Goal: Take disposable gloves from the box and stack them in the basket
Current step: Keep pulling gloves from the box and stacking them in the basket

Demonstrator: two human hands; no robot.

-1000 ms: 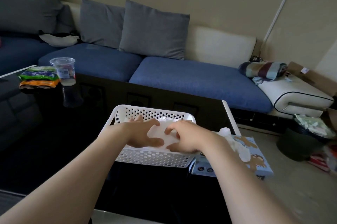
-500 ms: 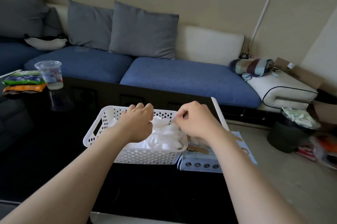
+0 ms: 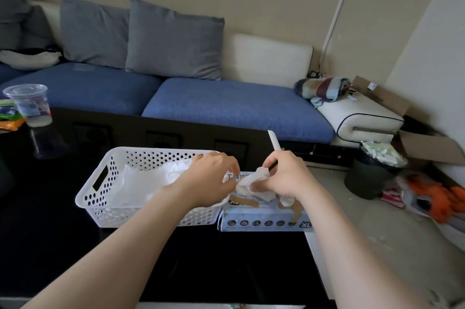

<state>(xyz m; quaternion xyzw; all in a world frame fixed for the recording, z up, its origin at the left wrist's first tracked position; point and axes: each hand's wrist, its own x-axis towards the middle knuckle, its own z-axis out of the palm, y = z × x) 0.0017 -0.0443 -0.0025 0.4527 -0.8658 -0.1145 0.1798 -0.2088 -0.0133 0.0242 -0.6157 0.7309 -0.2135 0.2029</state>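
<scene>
head view, looking forward and down, close over table (image 3: 50, 220)

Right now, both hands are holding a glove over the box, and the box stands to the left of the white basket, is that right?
Not quite. The head view shows the box standing to the right of the white basket, close against it. The rest holds: the left hand and right hand both hold a glove over the box.
</scene>
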